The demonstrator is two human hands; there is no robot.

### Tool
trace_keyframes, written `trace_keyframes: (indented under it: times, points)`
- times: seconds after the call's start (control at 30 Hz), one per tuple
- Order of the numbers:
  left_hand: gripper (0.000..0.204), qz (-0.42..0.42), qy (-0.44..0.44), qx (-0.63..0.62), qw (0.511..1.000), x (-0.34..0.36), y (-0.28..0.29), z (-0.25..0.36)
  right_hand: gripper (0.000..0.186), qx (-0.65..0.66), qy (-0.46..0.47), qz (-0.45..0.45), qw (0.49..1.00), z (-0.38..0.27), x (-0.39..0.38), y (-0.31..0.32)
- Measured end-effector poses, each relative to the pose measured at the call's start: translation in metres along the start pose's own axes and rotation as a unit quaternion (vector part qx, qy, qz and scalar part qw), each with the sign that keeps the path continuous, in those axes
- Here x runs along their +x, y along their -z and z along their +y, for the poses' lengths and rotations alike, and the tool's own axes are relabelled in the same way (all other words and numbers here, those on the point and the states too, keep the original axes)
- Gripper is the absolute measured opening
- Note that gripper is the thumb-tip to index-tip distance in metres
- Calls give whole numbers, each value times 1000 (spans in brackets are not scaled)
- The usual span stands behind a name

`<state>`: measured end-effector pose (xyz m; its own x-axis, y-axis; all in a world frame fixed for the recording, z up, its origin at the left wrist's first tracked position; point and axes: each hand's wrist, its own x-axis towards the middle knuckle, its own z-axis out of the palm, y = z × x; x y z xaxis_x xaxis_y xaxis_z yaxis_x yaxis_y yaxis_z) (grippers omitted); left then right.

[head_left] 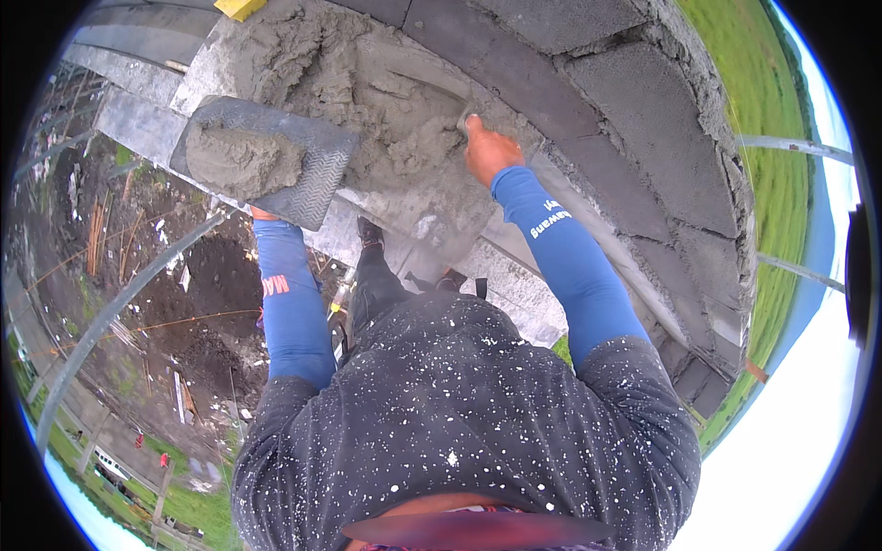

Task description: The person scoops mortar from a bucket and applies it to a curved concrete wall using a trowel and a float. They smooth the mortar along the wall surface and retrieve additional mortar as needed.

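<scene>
My left hand [264, 214] is under a dark grey mortar board [322, 151] with a ribbed surface, holding it up; the board hides most of its fingers. A heap of wet mortar [241, 161] lies on the board's left part. My right hand [491, 151] is closed, thumb up, at the right edge of a larger spread of wet mortar [395, 119]. It grips what looks like a trowel, grey with mortar and mostly hidden by the hand. This larger mortar lies on a pale plank platform [138, 119] beside the block wall [634, 129].
The grey block wall curves along the right side, with grass beyond. A yellow object [241, 7] sits at the top edge. Metal pipes [138, 308] cross on the left, above muddy ground with debris far below. My foot [370, 231] is on the planks.
</scene>
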<state>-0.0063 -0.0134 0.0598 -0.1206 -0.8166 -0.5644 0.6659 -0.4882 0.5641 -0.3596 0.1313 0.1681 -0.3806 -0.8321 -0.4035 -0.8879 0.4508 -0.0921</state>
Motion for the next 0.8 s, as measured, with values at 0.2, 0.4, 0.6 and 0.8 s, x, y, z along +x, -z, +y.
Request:
trace_keyframes:
  times: [0.2, 0.4, 0.6, 0.8]
  points:
    - [74, 7, -16, 27, 999, -7, 25, 26, 39, 33, -90, -58, 994, 66, -86, 13]
    - [68, 15, -35, 36, 999, -20, 65, 38, 60, 298, -150, -87, 939, 63, -82, -43]
    - [64, -269, 52, -118, 954, -33, 105, 17, 89, 623, -145, -330, 695, -32, -14, -41]
    - [65, -398, 130, -192, 888, -37, 107, -13, 49, 633, -74, -376, 673, -53, -6, 5]
